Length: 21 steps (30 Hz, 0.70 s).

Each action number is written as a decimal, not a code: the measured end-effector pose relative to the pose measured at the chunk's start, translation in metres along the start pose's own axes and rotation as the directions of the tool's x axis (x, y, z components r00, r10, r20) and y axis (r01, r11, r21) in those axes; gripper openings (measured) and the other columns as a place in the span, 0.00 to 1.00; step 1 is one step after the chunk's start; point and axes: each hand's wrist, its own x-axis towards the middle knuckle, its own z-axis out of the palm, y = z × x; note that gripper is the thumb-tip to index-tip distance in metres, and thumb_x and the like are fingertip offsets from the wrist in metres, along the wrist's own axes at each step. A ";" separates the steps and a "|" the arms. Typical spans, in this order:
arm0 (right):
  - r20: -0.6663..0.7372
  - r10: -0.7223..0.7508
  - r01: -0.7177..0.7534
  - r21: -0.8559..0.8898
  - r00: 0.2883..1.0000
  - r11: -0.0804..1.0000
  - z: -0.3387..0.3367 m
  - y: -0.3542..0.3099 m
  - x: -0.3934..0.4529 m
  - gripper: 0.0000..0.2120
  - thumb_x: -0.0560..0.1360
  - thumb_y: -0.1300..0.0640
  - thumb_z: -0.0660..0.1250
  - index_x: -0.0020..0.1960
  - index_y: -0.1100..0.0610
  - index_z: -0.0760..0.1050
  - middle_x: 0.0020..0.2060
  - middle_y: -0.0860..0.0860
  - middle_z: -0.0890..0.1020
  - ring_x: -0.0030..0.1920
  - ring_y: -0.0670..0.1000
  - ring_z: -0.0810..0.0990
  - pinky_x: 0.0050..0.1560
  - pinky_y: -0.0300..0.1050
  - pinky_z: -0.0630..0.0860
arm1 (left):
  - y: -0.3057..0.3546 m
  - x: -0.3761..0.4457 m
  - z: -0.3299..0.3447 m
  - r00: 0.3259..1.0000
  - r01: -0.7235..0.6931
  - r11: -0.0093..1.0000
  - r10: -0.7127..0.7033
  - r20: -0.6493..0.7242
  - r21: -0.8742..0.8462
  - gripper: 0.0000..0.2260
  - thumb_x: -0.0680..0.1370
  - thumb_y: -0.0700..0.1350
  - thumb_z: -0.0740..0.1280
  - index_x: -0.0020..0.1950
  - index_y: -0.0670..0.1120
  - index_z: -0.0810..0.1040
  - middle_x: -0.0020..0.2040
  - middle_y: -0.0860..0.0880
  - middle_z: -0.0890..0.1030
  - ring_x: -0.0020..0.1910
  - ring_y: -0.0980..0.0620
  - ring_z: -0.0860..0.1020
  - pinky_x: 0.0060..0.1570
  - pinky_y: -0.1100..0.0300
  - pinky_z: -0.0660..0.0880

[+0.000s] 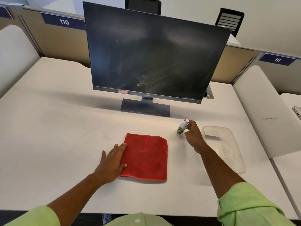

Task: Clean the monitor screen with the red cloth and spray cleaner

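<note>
While nothing has yet been lifted, both hands are at their tools, so the step in hand looks like the pick-up.

Left hand (112, 162): open and flat, fingers together, palm on the white desk (57, 136) with the fingertips and thumb lapping the left edge of the red cloth (146, 158); it grips nothing. To do this well, I would pinch that near edge and gather the cloth into a pad, not drag it flat.

Red cloth: folded to a rough square, lying flat on the desk in front of the person, well short of the monitor base.

Monitor (151, 53): upright on its stand at the back of the desk, screen dark and streaked, with a smeared patch low and centre. That patch is where spray and wiping seem most needed; light pressure should keep the panel from tipping back.

Spray cleaner (181, 128): small white bottle with a green label, standing slightly tilted, between the cloth and the clear tray.

Right hand (194, 136): open, fingers loosely curled and just beside the bottle; whether a fingertip touches the cap I cannot tell. A wrap around the body, forefinger free for the nozzle, would serve best.

Clear tray (228, 144): empty-looking plastic container, partly behind the right forearm.

Hard to make out: which way the nozzle faces; the label's wording; the red sticker on the monitor's lower bezel. Cut off: an object at the far right edge.
</note>
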 end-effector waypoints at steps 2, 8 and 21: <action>-0.018 0.018 -0.018 0.003 1.000 1.000 -0.002 0.004 -0.003 0.32 0.79 0.76 0.57 0.79 0.54 0.64 0.77 0.54 0.72 0.77 0.56 0.70 0.62 0.46 0.71 | 0.001 0.000 -0.002 1.000 0.004 0.999 -0.004 -0.007 -0.038 0.38 0.81 0.54 0.63 0.82 0.52 0.42 0.83 0.53 0.50 0.82 0.49 0.45 0.76 0.35 0.43; -0.193 0.051 -0.039 0.064 0.980 0.997 0.010 0.014 -0.030 0.31 0.77 0.73 0.59 0.78 0.54 0.67 0.74 0.52 0.76 0.73 0.55 0.75 0.68 0.49 0.75 | 0.009 0.001 -0.004 0.996 0.053 0.992 -0.060 -0.063 -0.113 0.35 0.81 0.55 0.63 0.82 0.51 0.48 0.82 0.51 0.55 0.81 0.49 0.50 0.77 0.36 0.44; -0.041 0.047 -0.052 -0.146 0.998 0.988 0.085 0.027 -0.095 0.27 0.78 0.53 0.72 0.75 0.55 0.70 0.68 0.53 0.76 0.64 0.53 0.80 0.67 0.53 0.78 | 0.030 0.026 0.000 0.898 0.318 0.851 -0.412 -0.155 -0.418 0.29 0.77 0.49 0.69 0.76 0.43 0.66 0.67 0.42 0.73 0.64 0.43 0.75 0.64 0.48 0.73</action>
